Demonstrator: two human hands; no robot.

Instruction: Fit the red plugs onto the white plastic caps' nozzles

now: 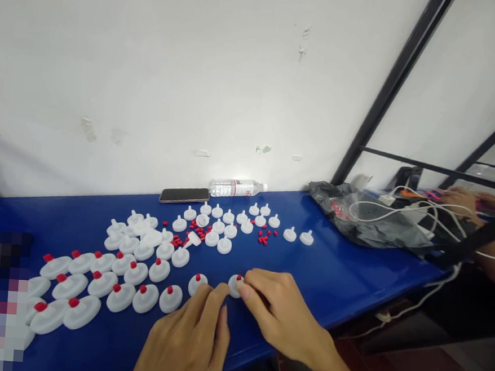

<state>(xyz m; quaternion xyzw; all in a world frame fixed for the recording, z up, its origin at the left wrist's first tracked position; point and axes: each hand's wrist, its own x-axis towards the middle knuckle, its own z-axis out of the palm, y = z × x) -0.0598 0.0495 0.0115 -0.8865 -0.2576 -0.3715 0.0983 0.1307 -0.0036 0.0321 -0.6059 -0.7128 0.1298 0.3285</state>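
Observation:
My right hand point(283, 312) is closed on a white disc-shaped cap point(233, 287) with a red tip, thumb and fingers at its right side. Close by on the left, my left hand point(188, 337) has its fingers curled down and its fingertips hidden. It partly covers another red-tipped white cap point(196, 285); whether it grips anything cannot be made out. Several more red-tipped caps point(145, 299) lie in rows to the left. Behind them sit many plain white stemmed caps point(224, 245), with small red pieces point(263, 240) scattered among them.
A phone point(184, 195) and a clear water bottle point(234, 188) lie along the wall. On the right are a grey plastic bag point(354, 230), white cables point(434, 209) and a black metal frame point(389, 93). Beyond it show another person's hands point(460, 199). The blue table's point(308, 280) front edge runs below my hands.

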